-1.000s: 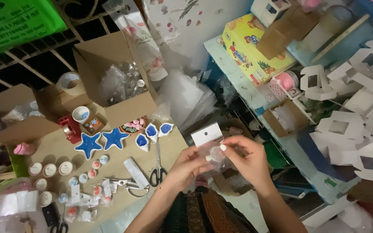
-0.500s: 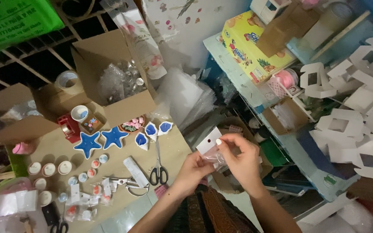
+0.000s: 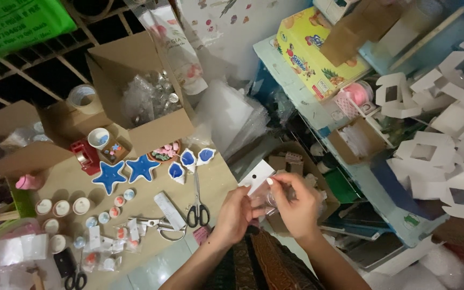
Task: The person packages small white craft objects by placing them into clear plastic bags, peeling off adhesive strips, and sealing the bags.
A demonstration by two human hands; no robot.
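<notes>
- My left hand (image 3: 236,213) and my right hand (image 3: 294,204) are close together in front of me, and they touch.
- Both hands pinch a small clear bag (image 3: 264,200) between them. My fingers are curled tight around it.
- A white card (image 3: 256,175) sticks up from the top of the bag, just above my fingers. My right thumb and pointer finger hold its edge.
- I cannot tell what is inside the bag.
- Just left of my left hand lie black-handled scissors (image 3: 197,208) on the brown table (image 3: 65,177).
- Near the scissors, a bit more to the left, lies a white flat stick (image 3: 169,210).
- Farther left are small round pots (image 3: 62,207) and tiny bagged bits.
- Above the scissors, past my left hand, sit two blue stars (image 3: 125,173) and three little blue and white shapes (image 3: 191,160).
- Farther up stands an open cardboard box (image 3: 145,88) with shiny clear things in it.
- Far past my right hand lies a yellow box (image 3: 311,45).
- Far to the right of my right hand is a pile of white cut-out cards (image 3: 447,139).
</notes>
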